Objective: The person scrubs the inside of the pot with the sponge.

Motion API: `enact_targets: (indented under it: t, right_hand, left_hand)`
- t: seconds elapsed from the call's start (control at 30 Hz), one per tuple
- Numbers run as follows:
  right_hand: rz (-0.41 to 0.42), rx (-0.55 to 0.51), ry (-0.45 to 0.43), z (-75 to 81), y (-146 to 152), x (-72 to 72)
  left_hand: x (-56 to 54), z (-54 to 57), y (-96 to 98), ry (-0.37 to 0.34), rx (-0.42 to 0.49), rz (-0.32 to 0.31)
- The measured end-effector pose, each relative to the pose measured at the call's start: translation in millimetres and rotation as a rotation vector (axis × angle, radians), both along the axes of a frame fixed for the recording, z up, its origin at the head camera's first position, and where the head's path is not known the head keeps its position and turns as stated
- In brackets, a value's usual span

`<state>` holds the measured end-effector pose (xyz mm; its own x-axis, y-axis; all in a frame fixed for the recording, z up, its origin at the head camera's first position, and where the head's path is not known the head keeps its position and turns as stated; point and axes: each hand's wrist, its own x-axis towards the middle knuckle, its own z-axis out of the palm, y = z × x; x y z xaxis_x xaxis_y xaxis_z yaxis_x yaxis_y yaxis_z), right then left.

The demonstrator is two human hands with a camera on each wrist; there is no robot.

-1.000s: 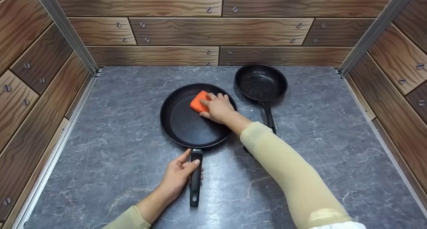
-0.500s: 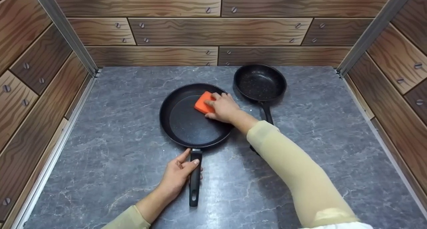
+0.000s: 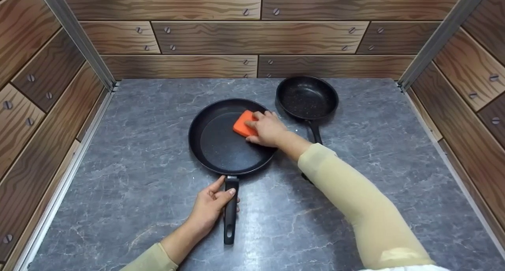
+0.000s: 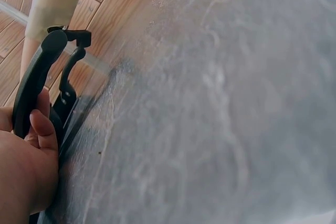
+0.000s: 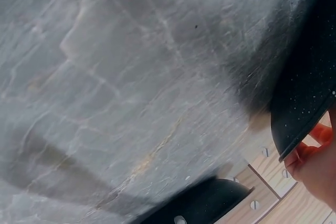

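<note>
A large black frying pan (image 3: 221, 152) lies on the grey marbled table, its handle (image 3: 229, 231) toward the person. My left hand (image 3: 209, 208) grips that handle near the pan, thumb on top; the left wrist view shows the fingers curled under the handle (image 4: 39, 72). Inside the pan, at its right side, my right hand (image 3: 270, 131) holds an orange sponge (image 3: 244, 123) against the inner surface. In the right wrist view the right hand (image 5: 315, 171) shows past the pan's rim, and the sponge is hidden there.
A smaller black frying pan (image 3: 307, 97) stands at the back right, close to the large pan, its handle (image 3: 315, 133) partly behind the right forearm. Wood-patterned panels (image 3: 221, 36) with metal corner posts enclose the table (image 3: 138, 144) at the back and sides.
My right hand has slid the sponge a little to the right and slightly toward me inside the large pan. The left hand keeps its grip on the handle, and both pans stay put.
</note>
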<state>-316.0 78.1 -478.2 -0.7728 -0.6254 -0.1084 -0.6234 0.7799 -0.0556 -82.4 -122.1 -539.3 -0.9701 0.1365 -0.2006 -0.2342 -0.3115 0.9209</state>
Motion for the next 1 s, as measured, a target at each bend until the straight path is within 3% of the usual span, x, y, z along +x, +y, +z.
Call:
enact_targets:
  t: [0.5,1.0]
  right_hand:
    - [0.025,0.022,-0.038,5.4,11,10.9]
    - [0.108,0.009,-0.101,14.8,22,21.5]
  left_hand:
    - [-0.1,0.0,-0.4,-0.013,-0.037,-0.008]
    - [0.3,1.7,0.1,-0.021,-0.041,-0.011]
